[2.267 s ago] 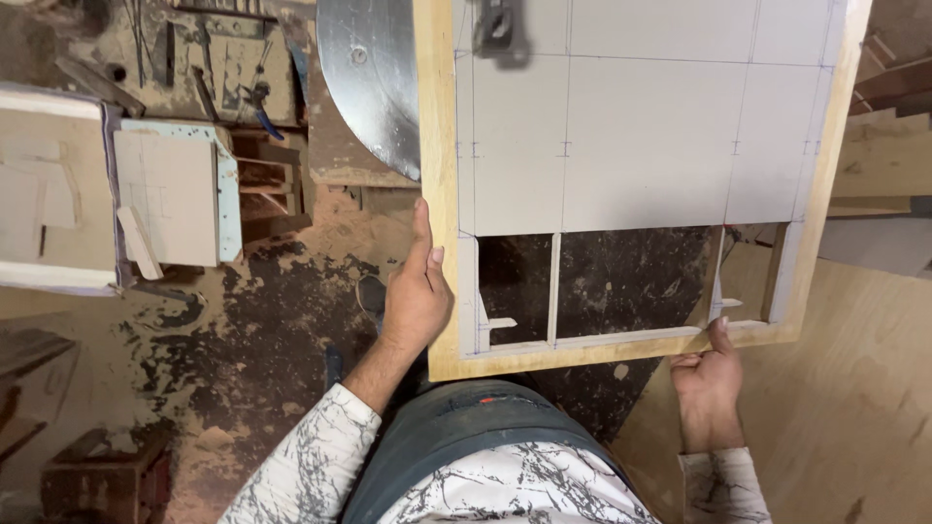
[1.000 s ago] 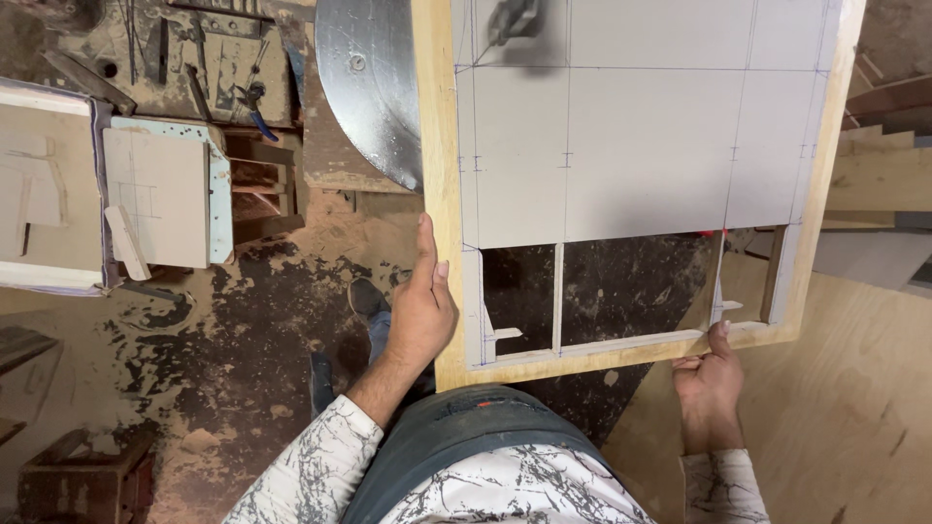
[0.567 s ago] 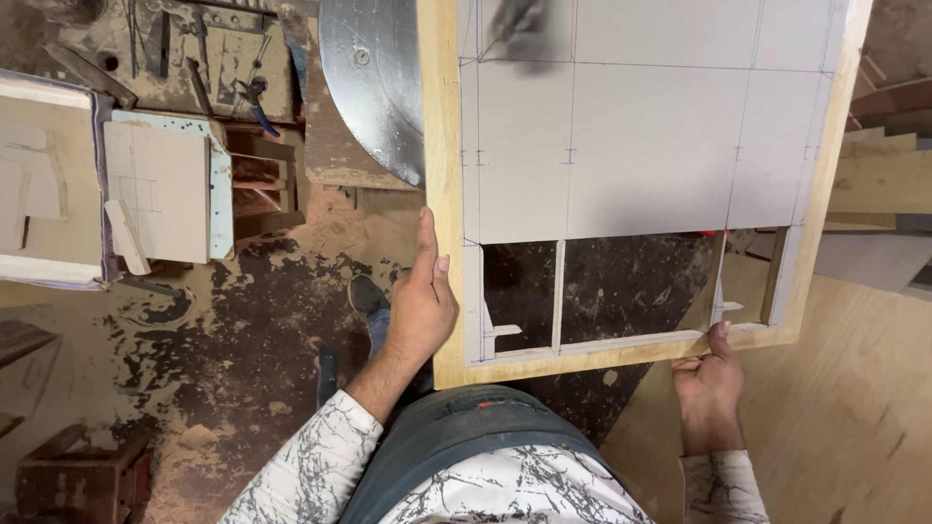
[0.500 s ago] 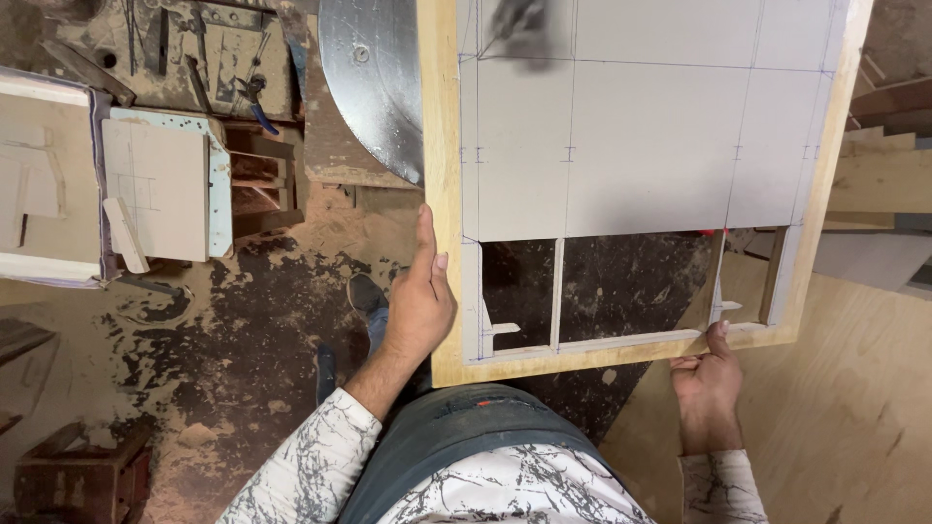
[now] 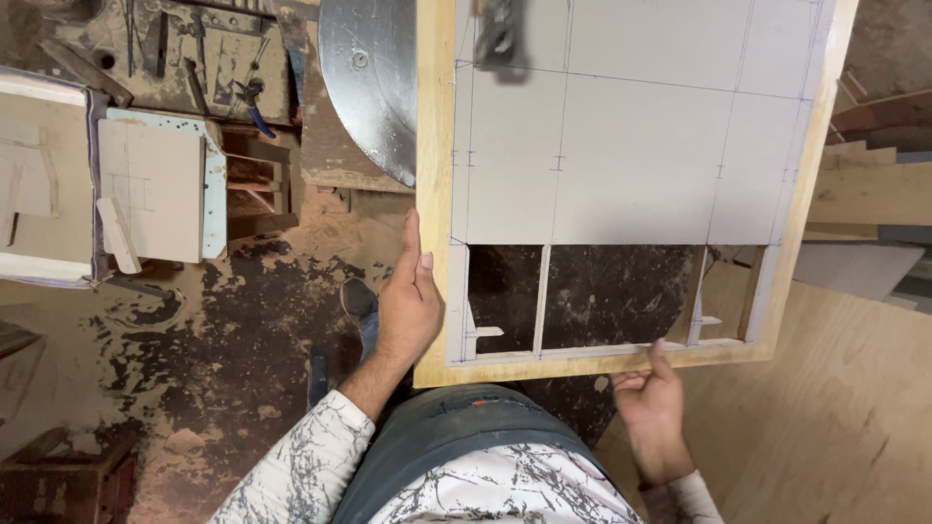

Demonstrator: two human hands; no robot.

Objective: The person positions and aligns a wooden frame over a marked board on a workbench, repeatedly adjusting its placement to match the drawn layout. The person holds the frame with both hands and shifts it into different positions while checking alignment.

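A large wood-edged panel (image 5: 435, 146) with a grey marked face (image 5: 631, 146) is held flat in front of me. Its near part has rectangular cut-outs (image 5: 616, 296) showing the dark floor below. My left hand (image 5: 408, 306) grips the panel's left edge near the front corner, thumb on top. My right hand (image 5: 649, 400) holds the front edge from underneath, near the right cut-out. A blurred dark tool (image 5: 497, 39) sits on the panel's far part.
A round metal disc (image 5: 374, 87) lies left of the panel. Wooden boxes and boards (image 5: 155, 189) and hand tools (image 5: 243, 87) sit at the far left on a sawdust-covered floor (image 5: 233, 349). A plywood sheet (image 5: 835, 417) and stacked timber (image 5: 874, 184) are on the right.
The panel and both hands have stayed nearly in place; the view shifts slightly, and my left hand slides a little along the panel's left edge.
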